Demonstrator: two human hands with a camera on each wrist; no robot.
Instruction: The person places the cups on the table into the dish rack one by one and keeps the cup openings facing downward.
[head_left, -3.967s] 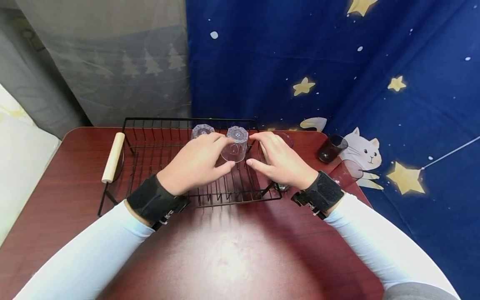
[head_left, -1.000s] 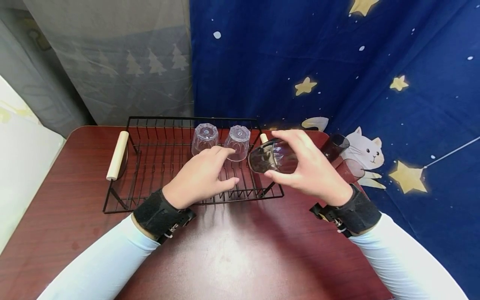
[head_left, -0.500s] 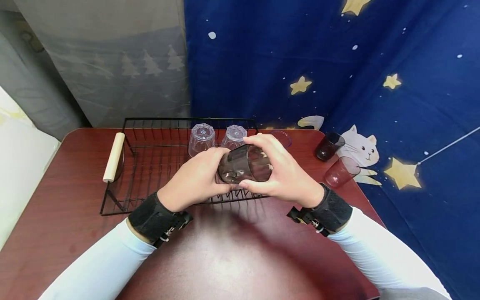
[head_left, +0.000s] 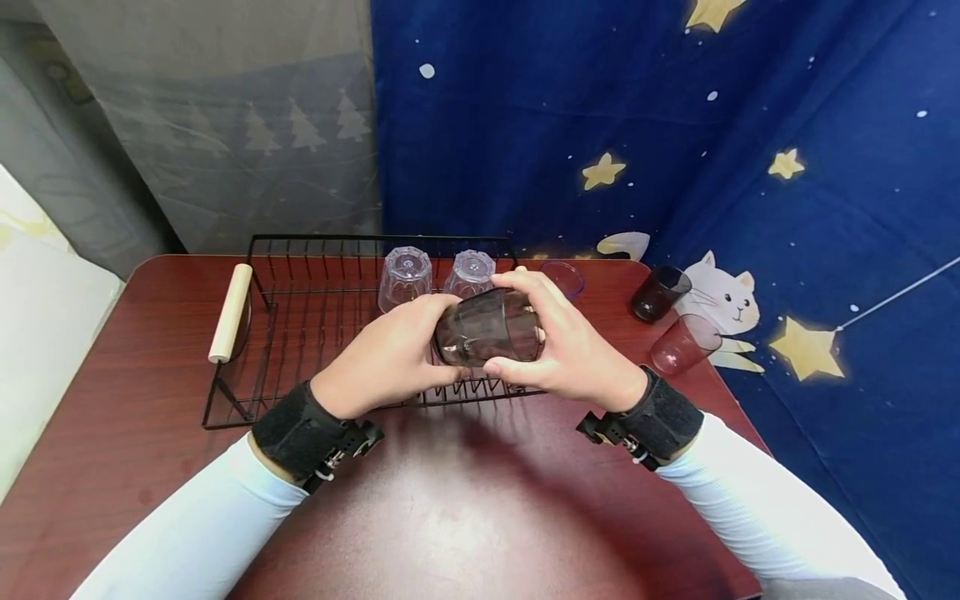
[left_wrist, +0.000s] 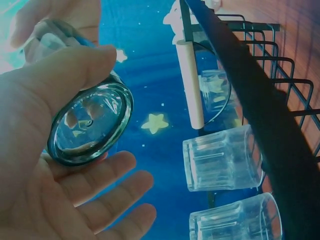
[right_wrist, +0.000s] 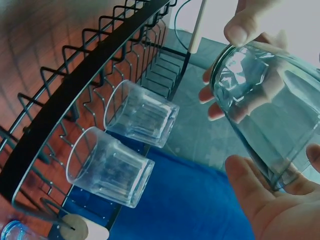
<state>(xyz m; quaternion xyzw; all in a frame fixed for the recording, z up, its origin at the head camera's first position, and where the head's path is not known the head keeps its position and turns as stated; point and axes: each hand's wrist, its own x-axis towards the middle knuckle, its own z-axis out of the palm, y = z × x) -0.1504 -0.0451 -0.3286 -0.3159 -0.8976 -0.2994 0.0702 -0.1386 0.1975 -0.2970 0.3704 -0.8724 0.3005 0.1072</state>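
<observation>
A smoky grey drinking glass [head_left: 486,327] lies tilted on its side between both hands, held over the front of the black wire dish rack [head_left: 315,238]. My left hand [head_left: 386,354] pinches its base end between thumb and forefinger; the left wrist view shows the thick round base [left_wrist: 90,122], with the other fingers spread below. Around the opposite end, my right hand [head_left: 581,346] grips the glass with fingers above and thumb below. Just behind it, two clear glasses [head_left: 406,279] stand upside down side by side in the rack, the right one [head_left: 472,268] partly covered.
A wooden handle [head_left: 231,312] rises at the rack's left end. Beyond its right end stands a glass with a purplish rim [head_left: 562,279]. Farther right are a dark glass [head_left: 660,293] and a reddish one [head_left: 685,343], near the table [head_left: 450,517] edge. Curtains hang behind.
Both hands were at the right clear glass at first. Later my right hand brought the smoky glass leftward from the rack's right side, and my left hand took its base. Little differs since half a second ago.
</observation>
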